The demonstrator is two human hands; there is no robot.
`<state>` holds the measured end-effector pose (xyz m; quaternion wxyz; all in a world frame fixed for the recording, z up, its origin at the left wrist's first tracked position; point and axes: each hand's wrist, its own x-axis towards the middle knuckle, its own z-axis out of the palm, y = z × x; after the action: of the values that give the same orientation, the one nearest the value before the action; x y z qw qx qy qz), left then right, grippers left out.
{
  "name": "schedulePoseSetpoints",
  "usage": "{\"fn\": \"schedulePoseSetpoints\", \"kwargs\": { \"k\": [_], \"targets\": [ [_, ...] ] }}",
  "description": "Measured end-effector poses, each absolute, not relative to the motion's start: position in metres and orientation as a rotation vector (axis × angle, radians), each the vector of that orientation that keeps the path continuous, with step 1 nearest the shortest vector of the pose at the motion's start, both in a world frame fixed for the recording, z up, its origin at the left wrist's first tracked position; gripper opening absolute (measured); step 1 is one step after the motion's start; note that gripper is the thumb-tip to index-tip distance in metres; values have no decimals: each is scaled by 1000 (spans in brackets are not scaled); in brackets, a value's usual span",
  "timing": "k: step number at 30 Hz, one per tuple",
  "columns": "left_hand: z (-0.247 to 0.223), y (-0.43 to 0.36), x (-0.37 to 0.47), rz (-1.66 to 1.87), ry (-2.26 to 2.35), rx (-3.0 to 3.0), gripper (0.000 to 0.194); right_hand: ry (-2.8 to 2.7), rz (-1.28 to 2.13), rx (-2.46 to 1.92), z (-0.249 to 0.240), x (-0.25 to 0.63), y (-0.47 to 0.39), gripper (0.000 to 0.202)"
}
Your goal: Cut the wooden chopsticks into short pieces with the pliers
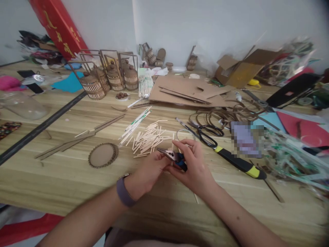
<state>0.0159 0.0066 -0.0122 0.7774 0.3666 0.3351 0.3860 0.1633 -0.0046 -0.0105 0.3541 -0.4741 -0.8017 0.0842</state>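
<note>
My right hand [196, 166] is closed around a pair of pliers [168, 153] with blue grips, their jaws pointing left. Close against the jaws, my left hand [149, 169] is closed in a pinch; its fingertips are partly hidden, so what they hold cannot be made out. Just beyond both hands lies a loose pile of short pale sticks [149, 139]. Longer white paper-wrapped sticks [136, 125] lie behind the pile. To the left are stacked round cardboard discs [101, 156] with a scalloped brown edge.
Scissors [208, 137] and a yellow-black handled tool [240, 163] lie right, near coiled brown strips [213, 116]. Small lidded baskets [113, 77] with tall handles stand at the back left. A cardboard sheet [180, 91], an open box [241, 70] and tangled plastic wrappers [295, 161] are also on the table.
</note>
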Motion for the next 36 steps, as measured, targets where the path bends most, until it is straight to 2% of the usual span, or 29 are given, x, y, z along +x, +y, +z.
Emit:
{"fn": "schedulePoseSetpoints", "kwargs": {
  "k": [12,15,19,20,24,31,34,36],
  "targets": [
    [-7,3,13,818,900,966,24,-2131,124,-1281,-12,168,-8,64],
    [-7,5,8,814,874,1050,31,-2068,317,-1348,-1,170,-12,60],
    [-4,8,-1,728,908,1207,37,-1958,678,-1544,30,184,-18,23],
    [-3,8,-3,699,928,1229,37,-1942,776,-1617,38,190,-19,20],
    [1,8,-5,634,959,1235,39,-1999,1193,-1755,57,216,-21,27],
    [6,5,-1,572,864,1196,36,-1922,1705,-1735,50,227,-27,30],
    [4,4,-1,509,820,1178,38,-1896,1745,-1683,49,218,-25,24],
    [2,3,-1,488,770,1174,37,-1943,1615,-1688,50,212,-23,20]
  ]
}}
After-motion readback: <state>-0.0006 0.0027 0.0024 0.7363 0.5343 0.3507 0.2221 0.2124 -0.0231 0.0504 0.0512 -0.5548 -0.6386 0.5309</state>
